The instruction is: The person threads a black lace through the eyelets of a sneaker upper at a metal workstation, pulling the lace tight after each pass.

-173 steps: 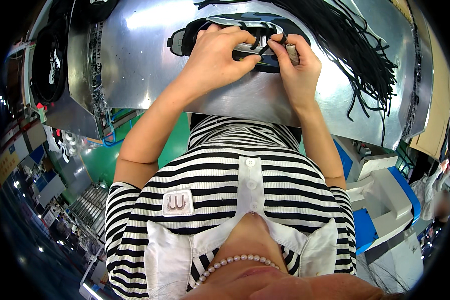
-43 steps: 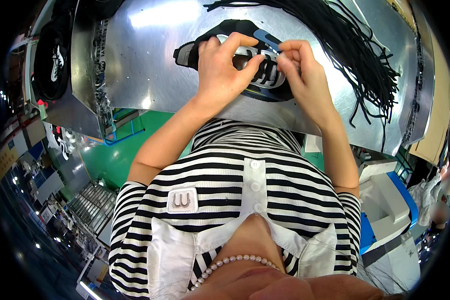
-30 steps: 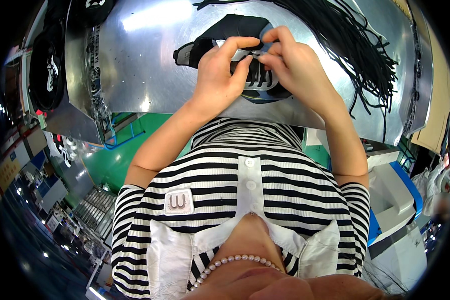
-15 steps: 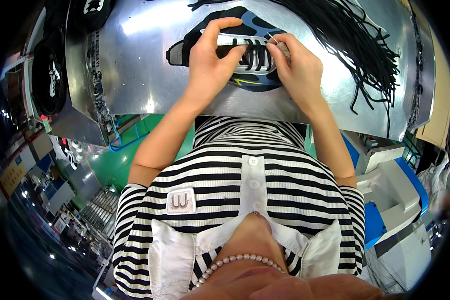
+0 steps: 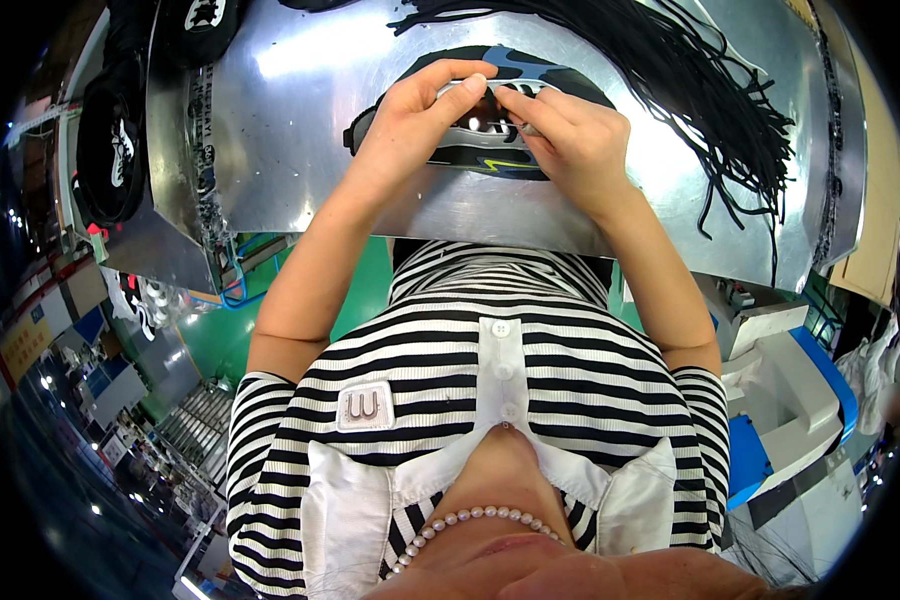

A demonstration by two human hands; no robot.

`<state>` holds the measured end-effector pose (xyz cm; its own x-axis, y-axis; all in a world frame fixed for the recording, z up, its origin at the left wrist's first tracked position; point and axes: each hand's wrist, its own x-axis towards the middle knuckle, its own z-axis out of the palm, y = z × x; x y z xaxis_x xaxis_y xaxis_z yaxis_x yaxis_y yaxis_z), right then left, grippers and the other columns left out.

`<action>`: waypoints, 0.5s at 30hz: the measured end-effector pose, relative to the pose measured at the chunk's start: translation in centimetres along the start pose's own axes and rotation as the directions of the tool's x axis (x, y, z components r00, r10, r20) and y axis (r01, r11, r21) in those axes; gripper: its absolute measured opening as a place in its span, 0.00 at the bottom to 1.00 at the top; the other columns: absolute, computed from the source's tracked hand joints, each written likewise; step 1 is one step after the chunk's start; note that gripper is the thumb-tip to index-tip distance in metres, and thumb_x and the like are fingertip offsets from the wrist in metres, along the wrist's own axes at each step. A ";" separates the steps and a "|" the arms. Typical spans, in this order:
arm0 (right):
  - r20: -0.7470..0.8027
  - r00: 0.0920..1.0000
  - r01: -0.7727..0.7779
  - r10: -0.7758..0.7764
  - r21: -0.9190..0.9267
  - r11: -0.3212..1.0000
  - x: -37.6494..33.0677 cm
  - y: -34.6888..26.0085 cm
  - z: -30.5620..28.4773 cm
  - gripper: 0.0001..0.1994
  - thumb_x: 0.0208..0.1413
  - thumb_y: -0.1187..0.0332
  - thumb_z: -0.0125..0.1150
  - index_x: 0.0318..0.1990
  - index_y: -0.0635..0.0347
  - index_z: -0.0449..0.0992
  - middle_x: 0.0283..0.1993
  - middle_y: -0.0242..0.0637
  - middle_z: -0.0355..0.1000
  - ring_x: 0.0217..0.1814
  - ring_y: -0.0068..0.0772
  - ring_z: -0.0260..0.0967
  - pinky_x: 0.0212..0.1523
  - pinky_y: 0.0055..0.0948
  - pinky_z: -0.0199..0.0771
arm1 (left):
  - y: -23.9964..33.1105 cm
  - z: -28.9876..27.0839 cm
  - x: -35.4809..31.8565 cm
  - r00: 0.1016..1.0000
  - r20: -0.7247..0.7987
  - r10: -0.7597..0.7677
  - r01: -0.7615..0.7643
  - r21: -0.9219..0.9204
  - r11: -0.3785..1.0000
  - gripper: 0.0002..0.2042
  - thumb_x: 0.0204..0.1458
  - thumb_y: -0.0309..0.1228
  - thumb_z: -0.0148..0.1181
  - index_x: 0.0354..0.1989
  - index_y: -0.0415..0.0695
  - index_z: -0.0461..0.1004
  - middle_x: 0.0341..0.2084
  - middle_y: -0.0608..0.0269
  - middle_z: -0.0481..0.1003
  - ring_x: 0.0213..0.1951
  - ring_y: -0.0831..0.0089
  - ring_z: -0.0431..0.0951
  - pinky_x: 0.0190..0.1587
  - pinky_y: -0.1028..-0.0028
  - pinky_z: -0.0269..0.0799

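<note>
A black shoe upper with blue and grey panels (image 5: 490, 155) lies flat on the shiny metal table (image 5: 300, 130). My left hand (image 5: 410, 125) grips its near-left side, thumb and fingers pinched over the lace area. My right hand (image 5: 570, 140) presses on the right side, its fingers pinching a lace end at the eyelets. The two hands hide most of the upper's middle. A heap of black laces (image 5: 690, 80) lies just right of the shoe.
Black shoe parts (image 5: 110, 150) hang on a rack left of the table. A blue and white machine (image 5: 780, 390) stands at the lower right. Green floor (image 5: 230, 330) shows below the table's near edge.
Both hands have shifted along the shoe upper while working the lace at the eyelets. The upper has moved slightly on the table. The grip on it stays.
</note>
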<state>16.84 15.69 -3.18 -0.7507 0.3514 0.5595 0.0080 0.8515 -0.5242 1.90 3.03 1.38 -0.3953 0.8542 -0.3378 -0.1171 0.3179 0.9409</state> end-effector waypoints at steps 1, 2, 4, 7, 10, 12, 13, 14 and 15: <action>-0.008 1.000 0.024 -0.024 -0.006 1.000 0.2 0.0 0.0 0.17 0.38 0.76 0.68 0.39 0.49 0.79 0.25 0.26 0.72 0.24 0.27 0.72 0.22 0.26 0.68 | -0.2 0.1 0.1 1.000 0.002 0.010 -0.010 0.022 1.000 0.17 0.64 0.41 0.53 0.54 0.44 0.75 0.36 0.69 0.79 0.36 0.84 0.74 0.43 0.82 0.67; -0.016 0.999 0.046 -0.047 -0.013 0.999 0.3 0.1 0.1 0.16 0.38 0.77 0.68 0.38 0.50 0.79 0.25 0.26 0.72 0.23 0.27 0.72 0.22 0.26 0.68 | -0.7 0.2 0.3 1.000 0.004 0.020 -0.020 0.044 0.999 0.17 0.64 0.41 0.53 0.54 0.44 0.76 0.36 0.69 0.79 0.36 0.84 0.74 0.43 0.82 0.67; -0.078 0.996 0.058 -0.053 0.062 0.996 0.7 0.6 0.5 0.13 0.38 0.77 0.67 0.35 0.53 0.79 0.25 0.27 0.72 0.22 0.27 0.72 0.21 0.26 0.69 | -0.6 0.6 0.4 1.000 0.002 0.019 -0.019 0.013 1.000 0.17 0.64 0.41 0.52 0.53 0.43 0.76 0.36 0.68 0.79 0.38 0.82 0.74 0.44 0.80 0.67; -0.066 0.997 0.055 -0.042 0.212 0.976 0.5 -0.8 -1.1 0.11 0.39 0.78 0.66 0.34 0.56 0.79 0.24 0.28 0.72 0.20 0.28 0.71 0.20 0.26 0.69 | -0.8 -0.2 1.0 0.995 -0.062 0.079 -0.071 0.118 0.991 0.18 0.64 0.42 0.52 0.53 0.42 0.75 0.36 0.66 0.79 0.40 0.81 0.74 0.45 0.79 0.67; -0.116 0.987 0.144 -0.114 0.298 0.944 0.2 -3.3 -2.3 0.11 0.40 0.77 0.67 0.35 0.59 0.79 0.23 0.30 0.72 0.19 0.28 0.71 0.19 0.26 0.68 | -0.2 0.1 1.6 0.995 -0.086 0.053 -0.051 0.031 0.998 0.19 0.65 0.43 0.51 0.54 0.41 0.75 0.37 0.64 0.78 0.42 0.78 0.74 0.46 0.77 0.68; -0.085 0.995 0.067 -0.045 0.280 0.958 -0.7 -3.4 -1.6 0.12 0.41 0.77 0.68 0.37 0.58 0.80 0.23 0.30 0.72 0.20 0.28 0.71 0.20 0.26 0.69 | 0.4 0.2 1.7 0.995 -0.100 0.010 -0.010 -0.003 1.000 0.20 0.65 0.44 0.51 0.53 0.41 0.74 0.39 0.63 0.77 0.42 0.76 0.75 0.48 0.76 0.69; -0.061 0.998 0.022 -0.007 0.259 0.966 -1.0 -3.1 -1.1 0.13 0.41 0.76 0.69 0.38 0.58 0.80 0.24 0.30 0.72 0.20 0.27 0.71 0.21 0.26 0.69 | 0.4 0.4 1.9 0.994 -0.108 0.029 -0.030 -0.007 1.000 0.19 0.65 0.43 0.52 0.53 0.40 0.74 0.36 0.63 0.77 0.41 0.76 0.75 0.47 0.75 0.69; -0.038 0.999 -0.022 0.031 0.237 0.971 -1.3 -2.9 -0.9 0.13 0.42 0.76 0.70 0.39 0.58 0.80 0.24 0.31 0.73 0.21 0.27 0.71 0.21 0.25 0.69 | 0.2 0.6 2.2 0.992 -0.117 0.048 -0.050 -0.010 0.999 0.19 0.65 0.42 0.52 0.52 0.39 0.74 0.34 0.62 0.77 0.39 0.75 0.75 0.47 0.75 0.70; -0.031 0.992 -0.105 0.119 0.283 0.953 -1.3 -3.0 -0.7 0.14 0.43 0.75 0.70 0.40 0.58 0.81 0.24 0.32 0.73 0.21 0.28 0.71 0.21 0.25 0.69 | 0.0 0.7 2.4 0.990 -0.126 0.063 -0.065 -0.011 0.998 0.18 0.65 0.41 0.52 0.51 0.38 0.73 0.32 0.62 0.77 0.38 0.75 0.76 0.46 0.75 0.71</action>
<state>18.26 12.93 -1.96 -0.7234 0.4622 0.5129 -0.1001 0.6649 -0.7402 1.57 5.33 0.53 -0.5135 0.8139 -0.2720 -0.1009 0.2575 0.9610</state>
